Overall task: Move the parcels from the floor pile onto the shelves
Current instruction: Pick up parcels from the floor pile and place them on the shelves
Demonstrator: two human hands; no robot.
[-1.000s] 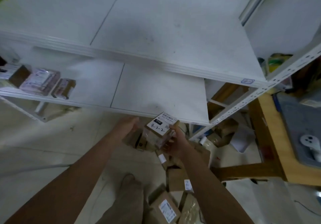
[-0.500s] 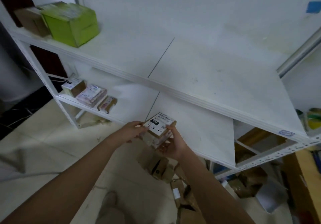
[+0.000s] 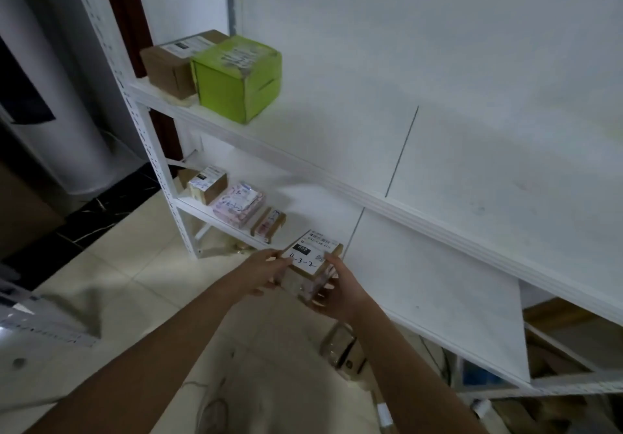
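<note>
While the parcel (image 3: pixel 312 265) is held between both hands, it hangs in the air just in front of the lower shelf (image 3: pixel 438 298), not yet resting on any board. The left hand (image 3: pixel 266 273) pinches its left side with thumb and fingers, and the right hand (image 3: pixel 337 290) wraps round its right end, fingers curled underneath, so both have a firm hold. The white label faces up, with handwritten figures on it. Judging by the shelves, the work is under way but far from finished. A brown box (image 3: pixel 172 63) and a green box (image 3: pixel 237 78) stand touching at the left end of the upper shelf (image 3: pixel 472 164). A small carton (image 3: pixel 207 184), a pink packet (image 3: pixel 237 207) and a slim box (image 3: pixel 268 228) sit in a row at the left end of the lower shelf. Most of both boards is bare. Part of the floor pile (image 3: pixel 342 352) shows below the right forearm, and more cartons lie dimly under the shelf at the lower right, though how many I cannot tell. This parcel probably goes next to the slim box, where open board lies just beyond it. What is left is to set it down and then move the parcels on the floor.
</note>
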